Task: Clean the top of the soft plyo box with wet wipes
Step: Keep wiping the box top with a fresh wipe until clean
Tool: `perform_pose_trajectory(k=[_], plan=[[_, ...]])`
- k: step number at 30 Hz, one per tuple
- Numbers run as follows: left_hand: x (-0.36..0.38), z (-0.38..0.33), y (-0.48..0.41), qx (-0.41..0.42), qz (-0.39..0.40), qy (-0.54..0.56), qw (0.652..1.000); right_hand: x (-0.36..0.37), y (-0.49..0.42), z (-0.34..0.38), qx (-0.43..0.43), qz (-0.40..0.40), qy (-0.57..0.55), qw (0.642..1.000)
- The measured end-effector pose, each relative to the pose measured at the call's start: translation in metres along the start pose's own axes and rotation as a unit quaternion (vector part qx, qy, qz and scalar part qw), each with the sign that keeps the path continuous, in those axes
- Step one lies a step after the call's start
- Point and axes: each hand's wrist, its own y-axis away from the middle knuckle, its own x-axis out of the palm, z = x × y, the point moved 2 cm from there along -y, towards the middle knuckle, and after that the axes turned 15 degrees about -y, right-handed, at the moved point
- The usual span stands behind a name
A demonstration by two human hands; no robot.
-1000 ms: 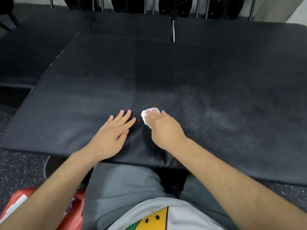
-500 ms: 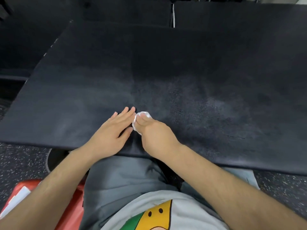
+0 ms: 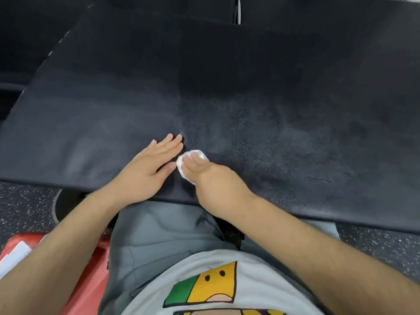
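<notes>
A wet wipe point(image 3: 181, 165) is being gripped by the curled fingers of the right hand point(image 3: 213, 180) and pressed on the top of the plyo box point(image 3: 272, 87), near its front edge. Beside it, the left hand point(image 3: 145, 173) is being rested flat, fingers straight.

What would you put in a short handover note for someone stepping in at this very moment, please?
Left hand: flat, fingers straight, resting on the soft plyo box top near its front edge.
Right hand: holds a wadded wet wipe pressed onto the top, right beside the left fingertips.
Done: wiping is under way at the front middle; how much is already clean cannot be told.
Left: a pale haze shows across the near part, left and right of the hands, so probably work outward, then to the far side.
A red pack lies on the floor by the left leg.
</notes>
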Motion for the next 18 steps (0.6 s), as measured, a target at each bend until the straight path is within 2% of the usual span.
perform_pose_trajectory(k=[3,6,8,11,15,18], plan=[[0.003,0.000,0.000,0.001,-0.007,-0.020,1.000,-0.011,0.036,-0.018,0.056,-0.006,-0.071,0.996],[0.005,0.000,0.000,-0.002,-0.019,-0.021,1.000,-0.006,0.023,-0.015,0.094,-0.067,-0.028,0.993],[0.004,0.001,0.000,-0.002,-0.013,-0.003,1.000,-0.006,-0.002,0.005,0.056,-0.094,-0.057,0.992],[-0.002,0.005,0.005,0.002,-0.007,0.046,0.999,-0.002,-0.008,0.016,-0.021,-0.029,-0.045,0.998],[-0.005,0.011,0.022,0.001,-0.026,0.032,0.999,-0.015,0.057,-0.016,-0.010,-0.016,-0.124,0.992],[-0.005,0.013,0.024,-0.009,-0.032,0.043,0.999,-0.023,0.077,-0.031,-0.049,-0.041,-0.169,0.984]])
